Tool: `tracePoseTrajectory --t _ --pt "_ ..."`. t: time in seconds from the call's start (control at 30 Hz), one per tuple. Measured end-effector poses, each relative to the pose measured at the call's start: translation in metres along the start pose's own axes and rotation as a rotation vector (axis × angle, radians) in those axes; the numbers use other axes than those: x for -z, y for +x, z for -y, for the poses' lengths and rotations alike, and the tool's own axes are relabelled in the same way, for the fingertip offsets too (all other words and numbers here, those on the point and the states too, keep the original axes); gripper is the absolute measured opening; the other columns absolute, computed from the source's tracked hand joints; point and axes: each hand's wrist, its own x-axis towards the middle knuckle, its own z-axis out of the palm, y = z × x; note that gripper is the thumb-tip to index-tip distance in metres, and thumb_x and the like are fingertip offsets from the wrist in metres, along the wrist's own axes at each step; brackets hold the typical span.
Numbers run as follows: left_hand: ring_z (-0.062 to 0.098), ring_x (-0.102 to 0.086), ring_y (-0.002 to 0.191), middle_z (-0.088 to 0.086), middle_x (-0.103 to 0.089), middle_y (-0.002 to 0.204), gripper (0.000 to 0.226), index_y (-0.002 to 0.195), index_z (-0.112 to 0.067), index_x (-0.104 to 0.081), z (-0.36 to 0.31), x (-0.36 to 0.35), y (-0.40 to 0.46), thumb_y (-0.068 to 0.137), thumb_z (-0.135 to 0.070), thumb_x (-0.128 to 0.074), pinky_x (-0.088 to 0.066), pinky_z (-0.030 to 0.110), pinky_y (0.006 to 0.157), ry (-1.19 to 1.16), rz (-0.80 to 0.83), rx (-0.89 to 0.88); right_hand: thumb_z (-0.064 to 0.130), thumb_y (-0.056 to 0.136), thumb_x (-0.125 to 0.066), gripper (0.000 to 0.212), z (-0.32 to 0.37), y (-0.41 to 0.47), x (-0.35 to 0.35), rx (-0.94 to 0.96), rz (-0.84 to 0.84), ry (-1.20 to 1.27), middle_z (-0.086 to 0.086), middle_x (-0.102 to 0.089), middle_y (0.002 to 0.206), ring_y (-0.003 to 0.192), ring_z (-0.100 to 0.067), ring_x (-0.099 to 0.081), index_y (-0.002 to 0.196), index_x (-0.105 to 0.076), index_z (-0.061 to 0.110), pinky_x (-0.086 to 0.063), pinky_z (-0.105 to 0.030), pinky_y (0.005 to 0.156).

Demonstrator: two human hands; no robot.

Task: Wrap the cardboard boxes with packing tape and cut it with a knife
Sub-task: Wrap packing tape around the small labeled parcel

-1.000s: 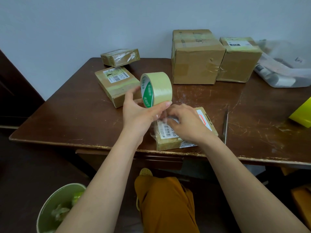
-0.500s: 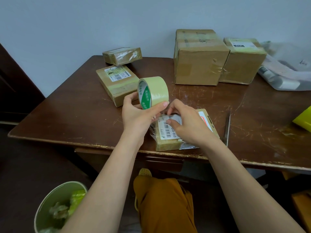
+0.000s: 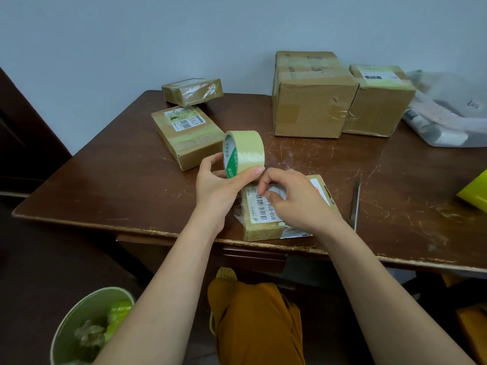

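My left hand (image 3: 220,184) grips a pale yellow-green roll of packing tape (image 3: 243,152) upright just above the table. A small flat cardboard box (image 3: 263,227) with a barcode label lies at the table's front edge, under my right hand (image 3: 292,200). That hand's fingers are curled, the fingertips pinched together just below the roll; whether they hold the clear tape end is too faint to tell. A thin knife (image 3: 356,204) lies on the table to the right of the box.
On the brown table (image 3: 105,185) a flat labelled box (image 3: 187,135) and a smaller taped box (image 3: 192,91) lie at the back left. Two larger boxes (image 3: 311,101) (image 3: 379,101) stand at the back, plastic bags (image 3: 448,119) at far right. A green bin (image 3: 89,327) stands on the floor.
My left hand has kept the roll close above the box while my right hand's fingertips shifted from the label's top edge to a pinch beside the roll.
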Motion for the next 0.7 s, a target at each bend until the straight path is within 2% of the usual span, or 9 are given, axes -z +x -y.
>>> tracePoseTrajectory --t 0.1,0.17,0.27,0.43,0.53,0.7 --pt "0.002 -0.071 0.08 -0.002 -0.072 0.098 0.081 0.123 -0.03 -0.052 0.002 0.0 -0.001 0.055 -0.033 -0.095 -0.057 0.023 0.067 -0.055 0.007 0.029 0.009 0.093 -0.06 0.018 0.001 0.001 -0.001 -0.017 -0.026 0.055 0.007 -0.066 0.099 0.103 -0.018 -0.055 0.091 -0.058 0.027 -0.042 -0.041 0.093" --pt "0.009 -0.073 0.085 0.0 -0.074 0.099 0.085 0.124 -0.027 -0.052 0.003 0.001 0.0 0.051 -0.033 -0.096 -0.06 0.034 0.078 -0.091 0.016 0.049 0.017 0.093 -0.064 0.011 0.001 0.002 -0.002 -0.036 -0.053 0.082 0.006 -0.066 0.099 0.105 -0.019 -0.058 0.093 -0.055 0.023 -0.045 -0.04 0.09" --pt "0.019 -0.074 0.093 0.004 -0.075 0.102 0.094 0.124 -0.027 -0.051 0.005 0.003 0.0 0.042 -0.04 -0.095 -0.058 0.046 0.088 -0.135 0.037 0.074 0.025 0.092 -0.067 0.015 0.001 0.003 -0.005 -0.036 -0.09 0.073 0.01 -0.064 0.089 0.097 -0.019 -0.06 0.091 -0.052 0.022 -0.044 -0.036 0.085" --pt "0.022 -0.073 0.094 0.006 -0.075 0.102 0.1 0.127 -0.025 -0.049 0.005 0.004 0.003 0.04 -0.041 -0.095 -0.057 0.049 0.089 -0.131 0.061 0.093 0.031 0.09 -0.07 0.02 0.0 0.004 -0.007 -0.041 -0.112 0.054 0.009 -0.063 0.089 0.093 -0.019 -0.06 0.089 -0.052 0.022 -0.048 -0.042 0.084" --pt "0.022 -0.074 0.094 0.005 -0.076 0.101 0.099 0.126 -0.025 -0.049 0.006 0.004 0.004 0.04 -0.041 -0.095 -0.057 0.05 0.089 -0.124 0.061 0.095 0.033 0.087 -0.073 0.024 -0.001 0.004 -0.01 -0.035 -0.133 0.037 0.007 -0.064 0.092 0.093 -0.018 -0.059 0.086 -0.049 0.026 -0.047 -0.039 0.081" --pt "0.023 -0.073 0.095 0.006 -0.074 0.103 0.099 0.125 -0.027 -0.05 0.007 0.005 0.006 0.038 -0.043 -0.096 -0.057 0.05 0.089 -0.085 0.074 0.093 0.034 0.083 -0.077 0.032 -0.004 0.008 -0.012 -0.056 -0.155 -0.002 0.01 -0.06 0.084 0.085 -0.017 -0.06 0.081 -0.046 0.03 -0.047 -0.04 0.075"
